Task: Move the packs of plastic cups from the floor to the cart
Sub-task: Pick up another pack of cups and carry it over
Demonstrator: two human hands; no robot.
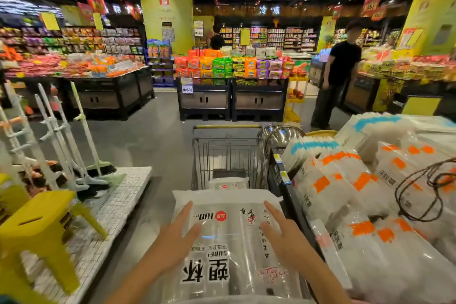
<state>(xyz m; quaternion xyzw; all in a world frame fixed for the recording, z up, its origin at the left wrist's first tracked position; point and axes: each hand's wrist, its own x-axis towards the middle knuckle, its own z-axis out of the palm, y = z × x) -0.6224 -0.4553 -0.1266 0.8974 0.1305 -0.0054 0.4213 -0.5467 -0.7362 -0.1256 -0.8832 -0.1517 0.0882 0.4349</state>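
Left hand (178, 234) and right hand (281, 232) lie flat with fingers straight and spread, pressing on the pack of plastic cups (229, 252) and gripping nothing. The pack is clear film with black lettering and a red dot, and it lies over the near end of the cart (227, 142). A second pack (228, 184) sits farther in. A stocked shelf (278, 175) crowds the cart's right edge; grey floor (160, 145) opens to the left and far ahead

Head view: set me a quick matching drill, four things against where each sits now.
1 pack of plastic cups
2 yellow stool
3 steel bowl
4 cart

A on the white platform, left
B by the cart's far right corner
C under the left hand and right hand
D straight ahead, centre of the view

Pairs: 1-C, 2-A, 3-B, 4-D
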